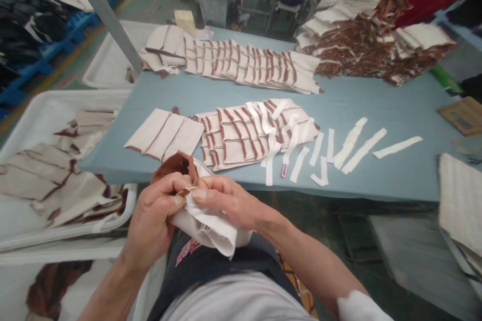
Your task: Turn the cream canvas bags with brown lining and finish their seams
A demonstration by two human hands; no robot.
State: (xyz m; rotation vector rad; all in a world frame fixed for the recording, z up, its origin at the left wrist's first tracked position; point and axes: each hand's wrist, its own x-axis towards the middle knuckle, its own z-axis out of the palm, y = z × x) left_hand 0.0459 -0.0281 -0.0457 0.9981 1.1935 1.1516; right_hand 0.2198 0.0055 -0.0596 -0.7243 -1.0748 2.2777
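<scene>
Both my hands pinch one folded fabric piece [205, 223], cream with a brown lining, held over my lap just below the table's front edge. My left hand [152, 215] grips its left side with thumb and fingers closed. My right hand [226, 200] pinches the top fold where the brown lining [175, 164] shows. On the blue table [357, 105] in front lie overlapping rows of the same cream pieces with brown trim [241, 135], and a second row [248, 62] farther back.
Loose white fabric strips [354, 148] and a small pink tool [284, 170] lie right of the near row. A tall heap of pieces [369, 35] fills the far right. White bins [45, 110] with more pieces stand at left. A cardboard box [465, 115] sits at right.
</scene>
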